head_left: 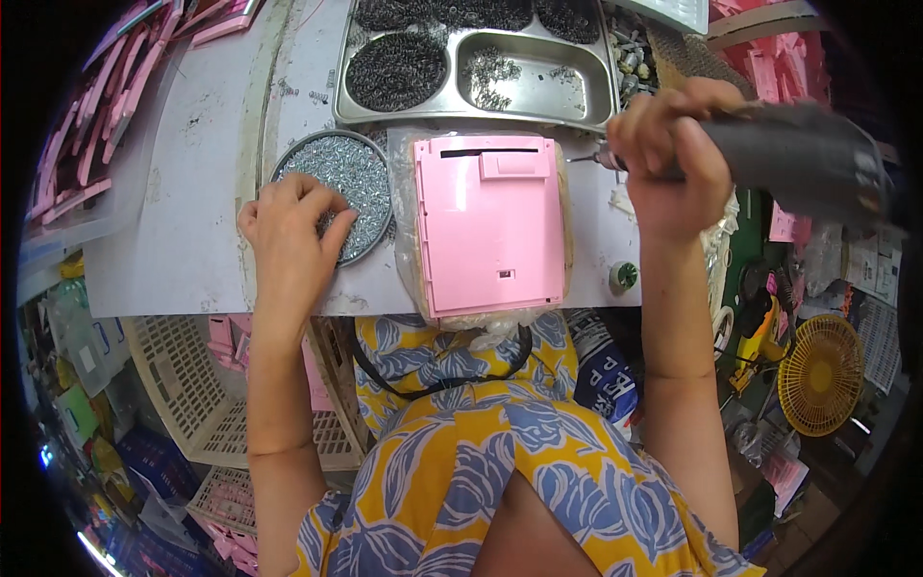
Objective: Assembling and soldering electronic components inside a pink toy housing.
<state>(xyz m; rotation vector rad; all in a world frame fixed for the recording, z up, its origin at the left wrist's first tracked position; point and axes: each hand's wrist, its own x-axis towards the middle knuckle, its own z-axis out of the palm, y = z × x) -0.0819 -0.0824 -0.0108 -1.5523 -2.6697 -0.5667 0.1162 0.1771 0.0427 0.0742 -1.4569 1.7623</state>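
At the desk's (202,274) near edge lies a pink plastic panel (492,231). The left hand (293,226) reaches into a dish (388,204) of screws (361,183), finger closure unclear; the right hand's (678,163) fingers clamp a power screwdriver (788,154). Beyond: steel tray (452,116), springs (396,72).

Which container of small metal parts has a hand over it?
The round dish of small silvery pieces: the left hand is over it. The compartmented metal tray farther back has no hand in it.

The bench (192,250) is bright, the corners black, the power screwdriver (788,159) blurred.
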